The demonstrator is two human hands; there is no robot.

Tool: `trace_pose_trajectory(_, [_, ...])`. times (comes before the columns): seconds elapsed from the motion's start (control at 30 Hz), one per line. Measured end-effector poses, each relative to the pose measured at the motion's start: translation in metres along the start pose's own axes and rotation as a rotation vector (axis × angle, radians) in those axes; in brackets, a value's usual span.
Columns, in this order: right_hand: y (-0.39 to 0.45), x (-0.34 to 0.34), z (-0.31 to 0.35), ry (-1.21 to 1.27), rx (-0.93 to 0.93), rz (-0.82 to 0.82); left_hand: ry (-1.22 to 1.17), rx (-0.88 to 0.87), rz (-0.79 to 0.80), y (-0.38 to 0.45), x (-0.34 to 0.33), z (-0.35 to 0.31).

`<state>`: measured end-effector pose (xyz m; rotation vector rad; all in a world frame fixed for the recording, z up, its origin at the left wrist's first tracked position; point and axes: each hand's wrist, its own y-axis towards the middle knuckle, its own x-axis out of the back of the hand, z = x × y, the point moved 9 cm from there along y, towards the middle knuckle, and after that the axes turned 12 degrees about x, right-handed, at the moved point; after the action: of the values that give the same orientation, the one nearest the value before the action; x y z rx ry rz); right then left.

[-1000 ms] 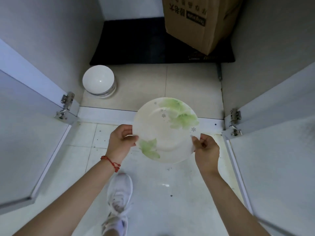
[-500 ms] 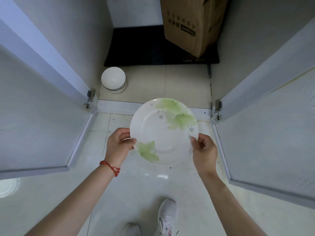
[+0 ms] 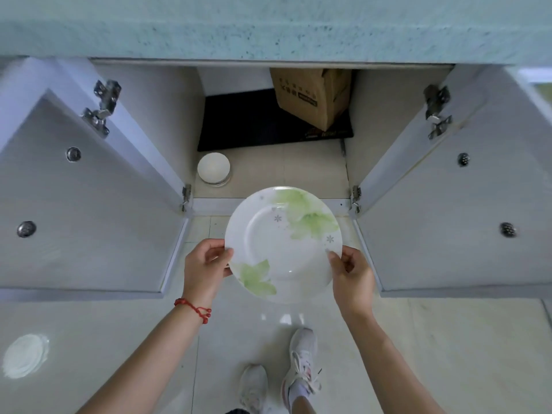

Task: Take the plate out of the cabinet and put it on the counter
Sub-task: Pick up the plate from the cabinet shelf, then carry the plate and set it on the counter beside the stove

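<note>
A white plate [image 3: 282, 245] with green leaf prints is held level in front of the open cabinet [image 3: 316, 171], outside it and above the floor. My left hand [image 3: 206, 265] grips its left rim, thumb on top. My right hand [image 3: 351, 277] grips the right rim the same way. The speckled pale counter [image 3: 268, 25] runs across the top of the view, its front edge above the cabinet opening.
Both cabinet doors stand wide open, the left door [image 3: 89, 210] and the right door [image 3: 454, 216] flanking my arms. Inside the cabinet are a white bowl [image 3: 213, 168], a cardboard box [image 3: 312, 95] and a black mat [image 3: 251, 121]. My feet in white shoes [image 3: 301, 360] are on the tiled floor.
My viewpoint has risen and pulled back from the cabinet, so the counter edge has come into view. The plate, held in both hands, has come up and away from the cabinet floor.
</note>
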<state>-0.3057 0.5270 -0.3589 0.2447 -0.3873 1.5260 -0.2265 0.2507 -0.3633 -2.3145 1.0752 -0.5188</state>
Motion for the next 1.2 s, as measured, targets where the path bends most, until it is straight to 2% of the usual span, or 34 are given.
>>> trace_pose_trajectory(0.43, [-0.067, 0.087, 0.13, 0.08, -0.046, -0.097, 0.035, -0.083, 0.031, -0.126, 0.025, -0.097])
trace_pose_trajectory(0.7, [-0.102, 0.158, 0.183, 0.066, -0.031, -0.216, 0.057, -0.115, 0.147, -0.197, 0.01, -0.141])
trace_pose_trajectory(0.97, [-0.12, 0.235, 0.209, 0.144, -0.047, -0.335, 0.095, -0.147, 0.27, -0.25, -0.04, -0.174])
trace_pose_trajectory(1.2, [-0.114, 0.315, 0.198, 0.169, -0.06, -0.398, 0.143, -0.175, 0.36, -0.292, -0.117, -0.187])
